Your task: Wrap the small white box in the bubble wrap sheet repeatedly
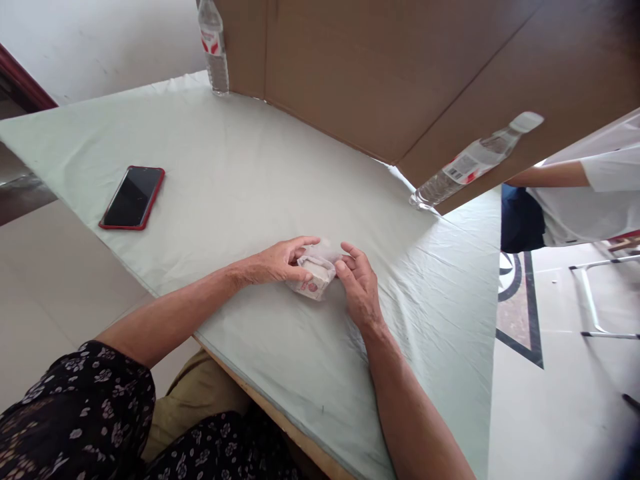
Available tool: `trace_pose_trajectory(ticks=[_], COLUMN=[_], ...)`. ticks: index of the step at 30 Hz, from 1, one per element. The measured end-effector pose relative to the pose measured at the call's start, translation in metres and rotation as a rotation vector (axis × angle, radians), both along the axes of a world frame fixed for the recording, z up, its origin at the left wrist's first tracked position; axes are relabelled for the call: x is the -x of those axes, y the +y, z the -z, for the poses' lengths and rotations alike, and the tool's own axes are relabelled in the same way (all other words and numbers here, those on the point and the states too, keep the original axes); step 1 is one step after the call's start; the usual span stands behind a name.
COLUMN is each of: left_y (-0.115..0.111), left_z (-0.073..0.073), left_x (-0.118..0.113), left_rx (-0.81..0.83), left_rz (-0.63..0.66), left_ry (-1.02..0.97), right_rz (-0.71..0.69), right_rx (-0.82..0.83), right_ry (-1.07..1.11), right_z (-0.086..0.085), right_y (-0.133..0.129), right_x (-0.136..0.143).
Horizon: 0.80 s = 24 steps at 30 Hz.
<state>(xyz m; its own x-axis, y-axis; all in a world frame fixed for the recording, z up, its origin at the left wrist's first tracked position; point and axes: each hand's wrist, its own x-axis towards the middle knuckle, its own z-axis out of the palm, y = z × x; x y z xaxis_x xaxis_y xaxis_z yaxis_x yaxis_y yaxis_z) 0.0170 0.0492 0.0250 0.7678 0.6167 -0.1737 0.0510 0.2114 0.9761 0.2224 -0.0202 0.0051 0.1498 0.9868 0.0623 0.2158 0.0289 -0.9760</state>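
Note:
A small pale packet [311, 282] with red print, inside a clear plastic bag [325, 251], is at the middle of the cloth-covered table [280, 180]. From the left, my left hand [280, 260] grips the bag and packet, its thumb on the near side and its fingers behind. My right hand [361, 283] pinches the bag's right edge between thumb and fingers, with the index finger raised. The packet's lower front face, with its print, shows below the hands.
A black phone with a red case [133, 198] lies at the left. Brown cardboard [350, 73] stands at the back, with one upright bottle [214, 50] and another bottle [473, 163] against it. Another person's sleeve [613, 170] shows at the right.

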Motion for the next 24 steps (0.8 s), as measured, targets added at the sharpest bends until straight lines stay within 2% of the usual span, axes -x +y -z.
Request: trace_pose_trajectory(ticks=[5,9,12,24], left_y=[0.000,0.000,0.001,0.002], left_z=[-0.002,-0.004,-0.007,-0.005], left_x=[-0.001,0.000,0.000,0.003], left_rx=[0.019,-0.008,-0.007,0.038], left_rz=[-0.075,-0.138,-0.114,-0.040], left_ry=[0.048,0.095,0.081,0.051], right_rz=[-0.086,-0.096,-0.052,0.004], right_rx=[0.016,0.035,0.034,0.032], right_ry=[0.023,-0.105,-0.146,0.026], right_z=[-0.002,0.000,0.002,0.000], right_y=[-0.003,-0.004,-0.005,-0.001], right_x=[0.003,0.007,0.011,0.006])
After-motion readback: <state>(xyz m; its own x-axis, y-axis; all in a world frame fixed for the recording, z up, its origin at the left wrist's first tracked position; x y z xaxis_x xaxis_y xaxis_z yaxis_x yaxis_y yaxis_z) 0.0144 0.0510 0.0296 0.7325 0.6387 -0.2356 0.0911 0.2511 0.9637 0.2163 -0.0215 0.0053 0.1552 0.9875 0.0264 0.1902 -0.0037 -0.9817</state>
